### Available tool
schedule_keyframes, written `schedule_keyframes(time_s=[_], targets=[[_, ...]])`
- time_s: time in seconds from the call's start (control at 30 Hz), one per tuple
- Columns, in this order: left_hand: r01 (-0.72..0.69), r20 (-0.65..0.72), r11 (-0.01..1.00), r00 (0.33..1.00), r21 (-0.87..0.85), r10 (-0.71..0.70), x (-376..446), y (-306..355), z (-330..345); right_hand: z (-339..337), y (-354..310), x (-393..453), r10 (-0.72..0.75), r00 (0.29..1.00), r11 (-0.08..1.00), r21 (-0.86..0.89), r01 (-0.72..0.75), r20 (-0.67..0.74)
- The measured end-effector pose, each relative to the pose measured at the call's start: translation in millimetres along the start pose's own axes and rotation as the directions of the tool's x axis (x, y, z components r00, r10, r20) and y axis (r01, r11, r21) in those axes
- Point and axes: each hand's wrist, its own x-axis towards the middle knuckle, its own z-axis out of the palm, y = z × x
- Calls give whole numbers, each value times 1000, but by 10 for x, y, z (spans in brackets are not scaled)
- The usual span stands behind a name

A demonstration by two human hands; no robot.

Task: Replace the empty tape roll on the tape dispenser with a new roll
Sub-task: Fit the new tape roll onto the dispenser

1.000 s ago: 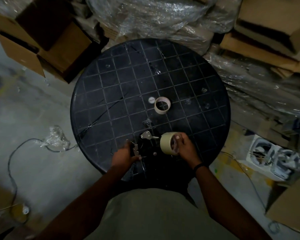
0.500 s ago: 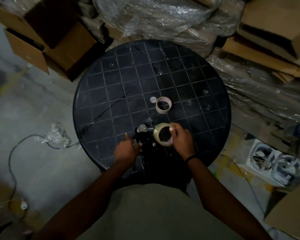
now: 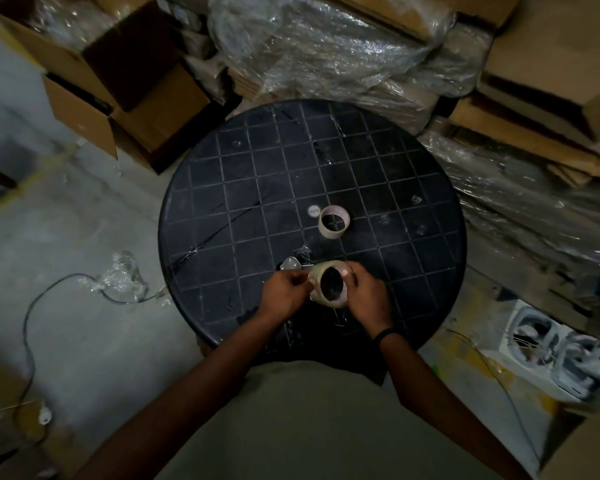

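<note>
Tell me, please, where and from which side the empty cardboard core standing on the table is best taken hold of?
Take the empty core from straight above, fingers pinching across its outer wall. It stands on end on the black table with its opening up and bare surface all round. Only a small white disc lies beside it on its left, so close front-to-back.

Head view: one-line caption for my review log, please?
Both hands, left and right, hold the new tape roll over the round black table; the empty core stands behind.
</note>
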Motion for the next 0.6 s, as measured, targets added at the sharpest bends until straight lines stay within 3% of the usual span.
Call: schedule_keyframes(time_s=[0.17, 0.33, 0.47, 0.6], targets=[[104, -11, 980, 994, -170, -107, 121, 94, -13, -21, -124, -20, -104, 994, 990, -95, 101, -18], [335, 114, 810, 940, -481, -321, 185, 233, -153, -138, -190, 29, -201, 980, 968, -152, 200, 6], [422, 172, 750, 904, -509, -392, 235, 238, -170, -249, -241, 54, -319, 945, 934, -142, 327, 74], [480, 199, 722, 874, -497, -444, 214, 257, -151, -310, -261, 103, -332, 935, 922, -164, 350, 127]])
